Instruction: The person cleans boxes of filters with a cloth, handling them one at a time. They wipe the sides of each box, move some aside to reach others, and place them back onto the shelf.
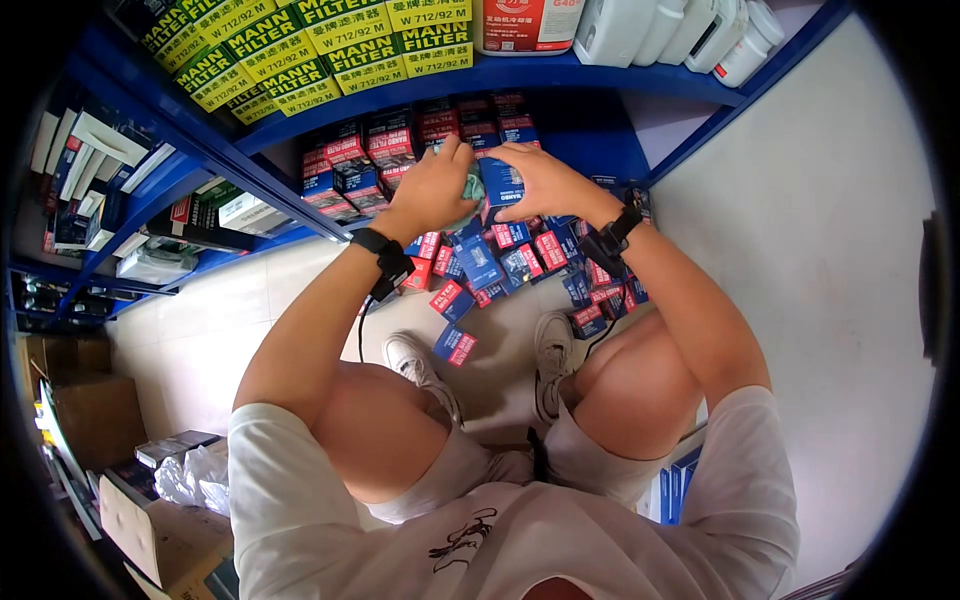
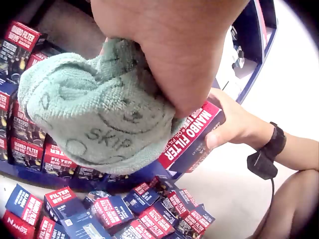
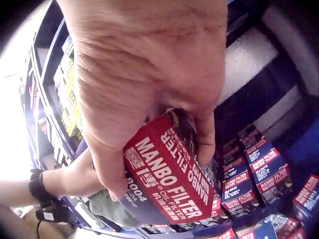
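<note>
My right hand point(image 1: 560, 186) grips a red and blue oil filter box point(image 3: 167, 181), its thumb and fingers on opposite sides. "MANBO FILTER" is printed on the box. My left hand point(image 1: 436, 190) holds a pale green terry cloth point(image 2: 99, 117) bunched up, with the word "SKIP" on it. In the left wrist view the cloth hangs below the palm and overlaps one end of the box; the left fingers are mostly hidden there. Both hands are in front of the low blue shelf, above a heap of similar filter boxes point(image 1: 480, 262) on the floor.
Stacked filter boxes point(image 1: 390, 150) fill the left part of the low shelf. Above, the shelf board point(image 1: 560, 75) carries yellow-green filter cartons point(image 1: 330, 40) and white bottles point(image 1: 690, 35). One box point(image 1: 456, 345) lies near the shoes point(image 1: 420, 370). Side shelves point(image 1: 190, 190) stand at left.
</note>
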`<action>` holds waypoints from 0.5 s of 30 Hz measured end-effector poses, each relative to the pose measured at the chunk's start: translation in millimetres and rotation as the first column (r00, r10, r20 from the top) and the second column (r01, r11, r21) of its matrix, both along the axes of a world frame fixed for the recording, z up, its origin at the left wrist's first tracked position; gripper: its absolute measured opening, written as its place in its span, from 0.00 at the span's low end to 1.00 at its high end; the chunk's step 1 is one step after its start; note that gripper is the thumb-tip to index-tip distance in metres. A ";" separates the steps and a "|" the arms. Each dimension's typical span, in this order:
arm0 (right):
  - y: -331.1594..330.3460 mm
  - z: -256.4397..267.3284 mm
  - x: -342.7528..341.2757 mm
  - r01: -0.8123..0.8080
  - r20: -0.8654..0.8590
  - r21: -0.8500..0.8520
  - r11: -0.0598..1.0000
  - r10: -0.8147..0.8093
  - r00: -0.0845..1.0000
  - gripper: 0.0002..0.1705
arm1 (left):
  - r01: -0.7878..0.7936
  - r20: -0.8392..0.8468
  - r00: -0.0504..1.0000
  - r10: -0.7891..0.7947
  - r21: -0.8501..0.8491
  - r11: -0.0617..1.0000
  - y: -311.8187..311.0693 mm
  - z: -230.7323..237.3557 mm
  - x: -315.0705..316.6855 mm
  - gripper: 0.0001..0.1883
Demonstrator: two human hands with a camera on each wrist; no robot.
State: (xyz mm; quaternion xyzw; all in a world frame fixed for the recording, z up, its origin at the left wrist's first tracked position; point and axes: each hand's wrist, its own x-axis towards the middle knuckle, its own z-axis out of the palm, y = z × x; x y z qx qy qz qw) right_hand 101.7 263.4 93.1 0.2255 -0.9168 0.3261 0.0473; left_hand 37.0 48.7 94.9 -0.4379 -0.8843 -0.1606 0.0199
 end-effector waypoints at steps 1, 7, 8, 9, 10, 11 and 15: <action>-0.9 -1.1 0.0 0.027 -0.013 -0.006 1.000 -0.027 1.000 0.51 | -0.004 -0.001 1.000 0.004 -0.001 1.000 -0.7 1.2 1.1 0.32; 9.7 5.1 -0.7 0.091 0.038 0.020 0.996 -0.092 0.995 0.52 | 0.133 -0.023 0.991 -0.131 0.066 0.989 8.0 16.7 15.5 0.32; 11.3 6.1 -1.2 0.087 0.072 0.039 0.995 -0.090 0.993 0.52 | 0.123 -0.020 0.992 -0.122 0.060 0.991 7.5 16.7 16.4 0.32; 11.3 7.0 -1.3 0.088 0.069 0.040 0.995 -0.090 0.993 0.52 | 0.114 -0.019 0.993 -0.113 0.055 0.992 7.7 15.0 15.9 0.32; 9.6 7.0 -0.5 0.076 0.068 -0.006 0.997 -0.075 0.995 0.52 | 0.093 -0.053 0.995 -0.089 0.078 0.993 4.8 13.0 7.9 0.32; 8.0 6.6 -0.2 0.065 0.067 -0.052 0.997 -0.062 0.996 0.52 | 0.093 -0.053 0.995 -0.089 0.078 0.993 3.9 11.4 1.7 0.32; -2.2 16.1 8.3 0.063 0.003 -0.090 0.994 -0.063 0.998 0.50 | -0.010 -0.043 0.999 0.012 0.057 0.998 1.3 4.4 1.5 0.32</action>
